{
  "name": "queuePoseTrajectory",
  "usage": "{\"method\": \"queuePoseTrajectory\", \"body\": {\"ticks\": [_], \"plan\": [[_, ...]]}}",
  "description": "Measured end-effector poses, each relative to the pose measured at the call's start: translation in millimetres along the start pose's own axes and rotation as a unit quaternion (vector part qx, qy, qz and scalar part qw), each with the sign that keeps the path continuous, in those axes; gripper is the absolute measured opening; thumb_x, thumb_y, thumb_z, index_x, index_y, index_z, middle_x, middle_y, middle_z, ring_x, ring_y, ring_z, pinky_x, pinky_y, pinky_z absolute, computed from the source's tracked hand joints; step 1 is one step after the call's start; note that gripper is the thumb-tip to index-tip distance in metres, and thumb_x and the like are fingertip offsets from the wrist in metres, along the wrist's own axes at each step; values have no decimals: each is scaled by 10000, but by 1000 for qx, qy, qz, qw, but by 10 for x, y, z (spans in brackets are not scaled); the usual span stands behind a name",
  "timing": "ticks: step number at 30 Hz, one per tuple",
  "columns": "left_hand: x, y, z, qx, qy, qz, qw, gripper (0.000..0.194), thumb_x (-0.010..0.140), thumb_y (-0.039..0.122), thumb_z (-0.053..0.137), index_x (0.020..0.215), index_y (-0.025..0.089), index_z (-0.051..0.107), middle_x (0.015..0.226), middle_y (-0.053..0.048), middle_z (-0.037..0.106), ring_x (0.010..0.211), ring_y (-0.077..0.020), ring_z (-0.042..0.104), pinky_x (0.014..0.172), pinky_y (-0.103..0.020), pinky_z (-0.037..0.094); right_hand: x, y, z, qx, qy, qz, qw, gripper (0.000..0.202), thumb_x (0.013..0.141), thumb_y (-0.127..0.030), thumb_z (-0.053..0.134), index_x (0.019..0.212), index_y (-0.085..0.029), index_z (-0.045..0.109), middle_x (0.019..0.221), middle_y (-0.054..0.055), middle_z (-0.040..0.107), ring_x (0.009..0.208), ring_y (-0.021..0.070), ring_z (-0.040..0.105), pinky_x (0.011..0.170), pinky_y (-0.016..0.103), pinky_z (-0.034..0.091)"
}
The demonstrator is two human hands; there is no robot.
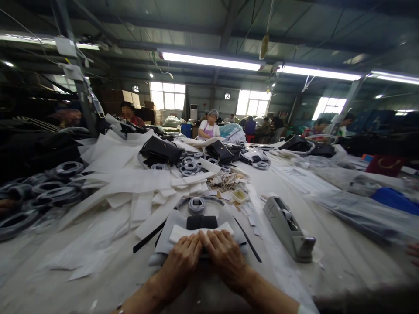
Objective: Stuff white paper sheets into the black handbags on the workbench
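Head view: at the desk's point(98, 288) near edge, both hands point(183, 253) point(225, 256) curl over a white sheet point(179, 233), pinch hidden; likely soft, best held by corners.

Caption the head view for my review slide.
Left hand and right hand side by side on a white sheet, tape dispenser to their right.

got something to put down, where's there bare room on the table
Bare tabletop shows at near left, between the loose white sheets and the left forearm, and at right, between the tape dispenser and the plastic sheeting. Beyond the left hand and right hand it is crowded: sheets, wrapped coils and black bags.
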State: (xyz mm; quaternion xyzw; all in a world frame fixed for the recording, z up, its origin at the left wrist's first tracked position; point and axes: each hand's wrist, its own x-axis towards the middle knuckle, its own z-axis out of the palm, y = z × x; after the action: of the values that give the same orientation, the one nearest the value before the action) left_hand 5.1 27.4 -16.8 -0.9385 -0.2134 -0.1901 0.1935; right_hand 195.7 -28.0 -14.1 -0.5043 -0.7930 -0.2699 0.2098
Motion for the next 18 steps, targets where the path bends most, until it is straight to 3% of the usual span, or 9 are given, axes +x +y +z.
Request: {"method": "queuePoseTrajectory", "body": {"ticks": [4, 7, 10, 12, 14, 16, 18], "plan": [[-8, 56, 111, 19, 32, -24, 999, 516, 852, 25, 393, 1344, 101, 528, 1270, -132, 653, 1152, -249, 628, 1019, -394, 497, 99, 75, -26, 31, -32, -41, 998, 476, 983, -132, 464, 1457, -138, 420, 1004, 81, 705, 846, 217, 657, 776, 366, 489], [-10, 101, 216, 55, 99, -50, 992, 487, 885, 2, 314, 1284, 111, 570, 1163, -121, 696, 1038, -241, 671, 940, -395, 530, 113, 42, -40, 48, -44, -41, 997, 504, 973, -130, 490, 1469, -145, 403, 986, 76, 713, 830, 217, 667, 766, 363, 491], [-9, 80, 228, 47, 149, -43, 987, 453, 944, 14, 261, 1216, 130, 603, 1089, -89, 721, 966, -204, 688, 872, -328, 540, 169, 111, -130, 116, -100, -25, 988, 574, 917, -208, 609, 1462, -190, 432, 1038, 78, 727, 879, 243, 684, 793, 376, 509], [-18, 20, 186, 36, 175, -21, 984, 440, 980, 38, 248, 1189, 150, 618, 1074, -61, 729, 965, -176, 689, 853, -283, 531, 270, 329, -220, 229, -146, 36, 962, 593, 874, -326, 676, 1430, -241, 488, 1081, 57, 737, 900, 236, 697, 802, 353, 531], [-34, -65, 142, 26, 193, -19, 981, 442, 988, 40, 253, 1183, 163, 629, 1073, -41, 731, 978, -156, 686, 864, -260, 516, 401, 702, -269, 324, -160, 153, 920, 499, 919, -415, 606, 1392, -271, 539, 1118, 34, 740, 908, 202, 708, 789, 305, 548], [-53, -154, 133, 16, 199, -23, 980, 449, 978, 31, 267, 1191, 171, 637, 1090, -31, 730, 994, -139, 680, 887, -240, 500, 502, 1159, -214, 285, -155, 277, 904, 431, 1008, -416, 428, 1387, -253, 553, 1210, 56, 711, 1010, 192, 693, 845, 298, 543], [-76, -220, 168, 16, 219, -26, 975, 446, 977, 37, 281, 1177, 183, 651, 1098, -22, 728, 994, -125, 678, 899, -217, 489, 525, 1587, -33, 132, -199, 335, 911, 461, 1012, -389, 395, 1411, -207, 537, 1383, 100, 611, 1232, 219, 592, 1024, 341, 459]]}}
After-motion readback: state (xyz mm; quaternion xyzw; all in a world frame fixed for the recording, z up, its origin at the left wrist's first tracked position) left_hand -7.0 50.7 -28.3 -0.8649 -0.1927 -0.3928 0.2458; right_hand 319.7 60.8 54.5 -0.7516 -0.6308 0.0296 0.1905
